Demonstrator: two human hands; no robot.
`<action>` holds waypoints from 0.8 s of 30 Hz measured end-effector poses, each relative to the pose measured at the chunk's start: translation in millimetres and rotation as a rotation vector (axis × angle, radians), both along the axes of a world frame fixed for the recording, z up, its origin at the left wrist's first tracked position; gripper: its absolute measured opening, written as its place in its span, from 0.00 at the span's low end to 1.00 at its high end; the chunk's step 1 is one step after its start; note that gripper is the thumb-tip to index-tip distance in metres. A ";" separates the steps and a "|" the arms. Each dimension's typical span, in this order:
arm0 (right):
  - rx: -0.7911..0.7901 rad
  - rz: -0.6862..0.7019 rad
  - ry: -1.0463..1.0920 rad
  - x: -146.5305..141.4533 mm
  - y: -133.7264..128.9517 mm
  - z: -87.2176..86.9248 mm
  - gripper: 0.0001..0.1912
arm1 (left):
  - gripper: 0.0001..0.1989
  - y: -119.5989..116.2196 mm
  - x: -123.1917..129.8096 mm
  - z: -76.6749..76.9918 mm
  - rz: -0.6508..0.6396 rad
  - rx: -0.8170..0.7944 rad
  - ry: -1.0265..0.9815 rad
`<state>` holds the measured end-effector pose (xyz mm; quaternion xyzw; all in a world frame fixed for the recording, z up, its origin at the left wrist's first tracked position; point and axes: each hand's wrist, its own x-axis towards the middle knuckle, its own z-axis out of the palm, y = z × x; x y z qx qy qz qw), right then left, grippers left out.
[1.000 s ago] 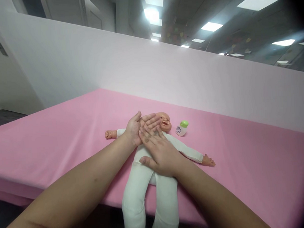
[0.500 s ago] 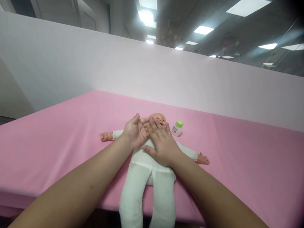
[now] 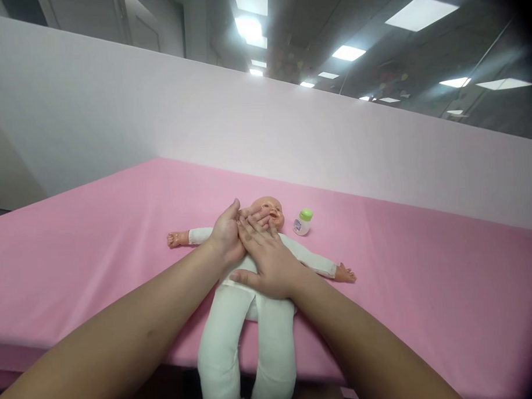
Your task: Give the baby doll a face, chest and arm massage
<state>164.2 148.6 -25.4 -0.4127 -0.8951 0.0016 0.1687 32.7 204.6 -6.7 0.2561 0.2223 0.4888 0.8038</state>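
Note:
A baby doll with a white cloth body lies on its back, its arms spread and its legs hanging over the near edge. Above its chest, my left hand is turned palm up with its fingers stretched out. My right hand lies palm down across the left fingers and palm, its own fingers extended and thumb apart. Neither hand shows anything held. Between them, the contact surfaces are hidden. The hands cover the doll's chest and neck; its face stays visible beyond the fingertips.
A small clear bottle with a green cap stands right of the doll's head. Pink cloth covers the table under the doll. A white partition rises behind the table, with ceiling lights beyond.
My right hand has slid left and toward me, from beside the left fingertips onto the left palm. The doll's mouth is more exposed now. The whole view has shifted slightly.

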 end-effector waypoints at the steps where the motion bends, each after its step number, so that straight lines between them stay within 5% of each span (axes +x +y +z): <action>1: 0.010 -0.032 0.006 0.1 1.0 -1.1 0.51 | 0.34 -1.7 1.1 0.3 -0.018 -0.006 -0.003; 5: 0.043 -0.155 0.018 2.9 7.0 -6.0 0.49 | 0.35 -2.4 0.2 0.0 -0.093 0.019 -0.009; 10: 0.041 -0.222 0.019 7.6 11.9 -9.4 0.48 | 0.32 7.5 -9.1 -1.1 -0.020 0.056 0.017; 18: 0.012 0.004 0.029 5.4 5.1 -6.4 0.42 | 0.33 22.9 -26.9 -0.8 0.113 0.106 -0.044; 24: 0.051 0.110 0.049 5.2 1.3 -3.3 0.44 | 0.33 6.8 -11.7 -0.9 0.015 0.091 -0.011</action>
